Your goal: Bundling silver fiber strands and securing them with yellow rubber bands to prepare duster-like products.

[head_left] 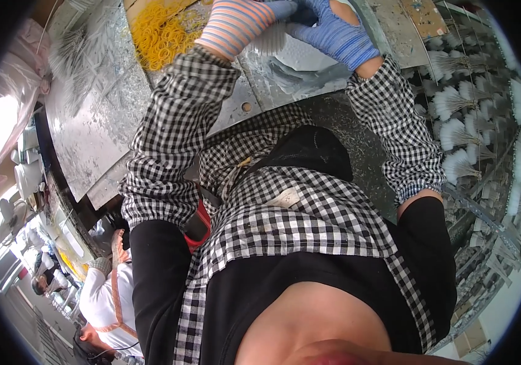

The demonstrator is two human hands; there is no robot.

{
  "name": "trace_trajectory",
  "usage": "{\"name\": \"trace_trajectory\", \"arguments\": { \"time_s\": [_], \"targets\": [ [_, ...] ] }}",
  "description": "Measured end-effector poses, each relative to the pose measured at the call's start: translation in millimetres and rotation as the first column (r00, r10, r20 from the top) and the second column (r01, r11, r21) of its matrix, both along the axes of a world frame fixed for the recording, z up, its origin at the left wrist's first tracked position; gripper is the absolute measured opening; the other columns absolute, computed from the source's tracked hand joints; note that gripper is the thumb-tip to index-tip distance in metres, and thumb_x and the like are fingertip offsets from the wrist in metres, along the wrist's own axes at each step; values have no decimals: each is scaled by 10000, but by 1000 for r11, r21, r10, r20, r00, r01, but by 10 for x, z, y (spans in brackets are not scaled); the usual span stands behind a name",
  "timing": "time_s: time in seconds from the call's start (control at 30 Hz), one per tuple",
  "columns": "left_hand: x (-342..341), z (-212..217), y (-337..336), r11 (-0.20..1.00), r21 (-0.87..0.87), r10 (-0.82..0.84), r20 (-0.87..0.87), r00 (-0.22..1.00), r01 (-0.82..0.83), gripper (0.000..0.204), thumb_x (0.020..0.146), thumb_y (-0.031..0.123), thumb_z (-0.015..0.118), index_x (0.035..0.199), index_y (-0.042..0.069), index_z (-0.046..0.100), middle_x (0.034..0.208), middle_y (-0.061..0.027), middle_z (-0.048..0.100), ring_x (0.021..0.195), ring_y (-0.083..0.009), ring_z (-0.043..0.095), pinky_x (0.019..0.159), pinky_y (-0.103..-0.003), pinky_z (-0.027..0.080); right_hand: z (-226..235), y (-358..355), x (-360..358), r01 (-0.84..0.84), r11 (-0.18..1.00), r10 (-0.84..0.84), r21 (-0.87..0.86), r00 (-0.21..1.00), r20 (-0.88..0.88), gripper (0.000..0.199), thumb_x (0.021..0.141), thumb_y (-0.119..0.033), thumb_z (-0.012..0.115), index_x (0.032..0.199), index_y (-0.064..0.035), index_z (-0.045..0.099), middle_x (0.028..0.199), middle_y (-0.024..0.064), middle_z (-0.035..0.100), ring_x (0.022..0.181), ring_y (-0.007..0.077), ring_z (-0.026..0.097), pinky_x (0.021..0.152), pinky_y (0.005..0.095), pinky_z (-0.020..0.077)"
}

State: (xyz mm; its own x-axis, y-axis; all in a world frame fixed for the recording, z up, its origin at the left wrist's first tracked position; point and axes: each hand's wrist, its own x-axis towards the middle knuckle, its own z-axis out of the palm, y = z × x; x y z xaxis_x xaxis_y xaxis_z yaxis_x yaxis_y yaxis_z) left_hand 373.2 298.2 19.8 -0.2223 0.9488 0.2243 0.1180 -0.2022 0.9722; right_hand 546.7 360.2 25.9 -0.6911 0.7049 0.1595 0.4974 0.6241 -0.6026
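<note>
My left hand [242,25], in an orange, white and grey striped glove, meets my right hand [336,36] at the top edge. The right wears a blue striped glove, with bare skin showing near the fingers. Both hands are closed together. Just below them shows a pale, finely ribbed bundle [269,41] that looks like bristles; the fingers' grip on it is partly cut off by the frame. Under my right hand lies a shallow tray [309,82] with white and grey material in it. Left of my left hand is a pile of yellow rubber bands [157,36].
Loose translucent bristle bundles [84,52] lie on the metal worktable [99,131] at far left. Racks of white bristle tufts [455,131] stand close to my right arm. A co-worker in a white top [105,298] sits at lower left. A red-edged stool [200,226] is by my left elbow.
</note>
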Motion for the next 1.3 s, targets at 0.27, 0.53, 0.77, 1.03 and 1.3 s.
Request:
{"name": "trace_trajectory", "arguments": {
  "time_s": [0.27,0.53,0.77,1.03,1.3],
  "targets": [
    [77,-181,100,942,293,152,-808,569,164,474,660,146,835,1098,103,661,1048,-161,621,1053,-393,588,912,-484,488,-717,269,97,91,996,-85,-18,971,224,437,781,-412,777,1076,-93,731,965,194,739,915,360,715,813,443,571],
    [69,-336,46,972,177,82,-870,486,152,484,691,164,808,1147,155,645,1068,-132,610,1048,-373,595,895,-483,500,-1001,320,124,-3,995,-27,104,957,288,464,805,-498,778,1057,-108,764,925,145,763,843,324,737,828,428,594],
    [56,-315,69,970,170,61,-863,502,175,482,685,166,794,1142,164,642,1073,-132,613,1050,-388,591,901,-496,499,-1065,335,140,5,997,-21,75,977,212,482,797,-513,775,1015,-84,753,907,165,751,846,357,725,809,441,583],
    [24,-403,-281,966,217,218,-375,901,-143,374,841,146,810,1145,8,640,1146,-101,686,939,-197,699,833,-342,576,-303,-163,141,-7,993,11,117,999,-34,332,876,-377,726,1040,-89,741,863,107,737,798,317,705,782,414,563],
    [-254,-337,-1374,975,-15,3,999,-55,-220,493,992,348,639,1374,43,578,1406,-163,603,1303,-332,567,1094,-511,501,312,-972,526,19,998,10,65,906,-423,157,778,-77,828,897,-31,737,777,87,679,688,232,629,658,351,510]
  ]
}}
